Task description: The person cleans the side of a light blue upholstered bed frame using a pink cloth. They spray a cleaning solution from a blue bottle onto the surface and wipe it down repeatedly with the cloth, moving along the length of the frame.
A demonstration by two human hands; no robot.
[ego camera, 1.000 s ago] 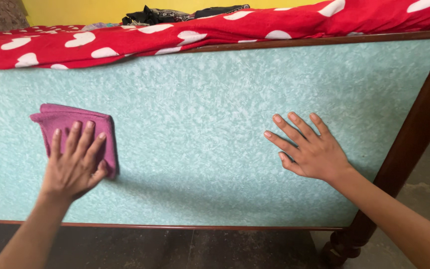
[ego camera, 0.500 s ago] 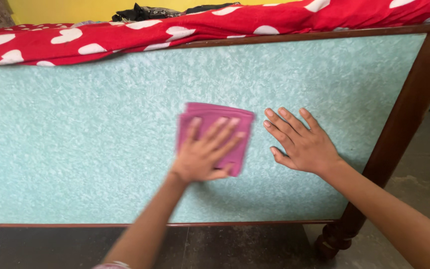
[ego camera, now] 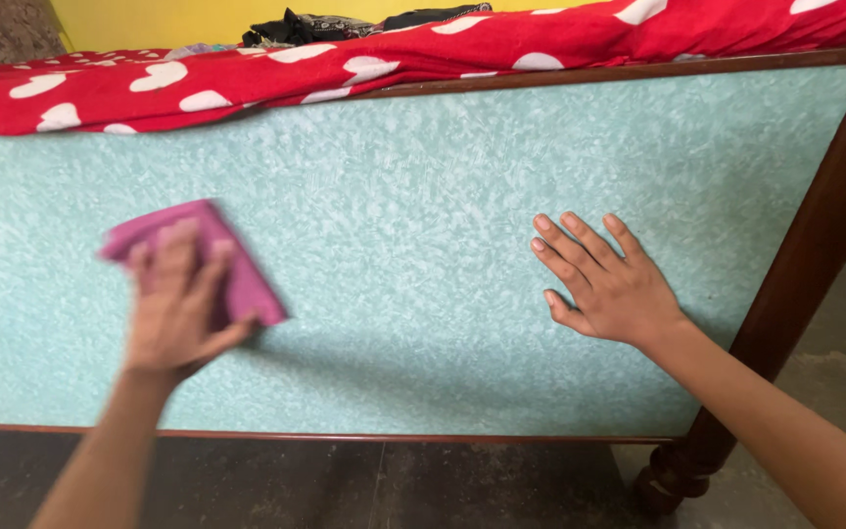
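**Pink cloth under the left hand, right hand just bracing**

The left hand (ego camera: pixel 176 309) lies flat with fingers spread over a folded pink microfibre cloth (ego camera: pixel 237 264), pressing it to the pale green textured bed panel (ego camera: pixel 423 176). It's blurred, so the exact grip is probably a flat press. The cloth sits well left of the right hand (ego camera: pixel 611 286), which rests open, palm on the panel. A red heart-print blanket (ego camera: pixel 364 59) drapes above.

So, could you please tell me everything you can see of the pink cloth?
The pink cloth is a small folded piece of soft-looking fabric, magenta-pink and plain. It lies flat against the pale green textured panel of the bed frame, left of centre, tilted with one corner pointing down to the right. The left hand presses on it with spread fingers, covering its lower left part. It appears motion-blurred. The right hand rests flat on the panel, well apart from it.
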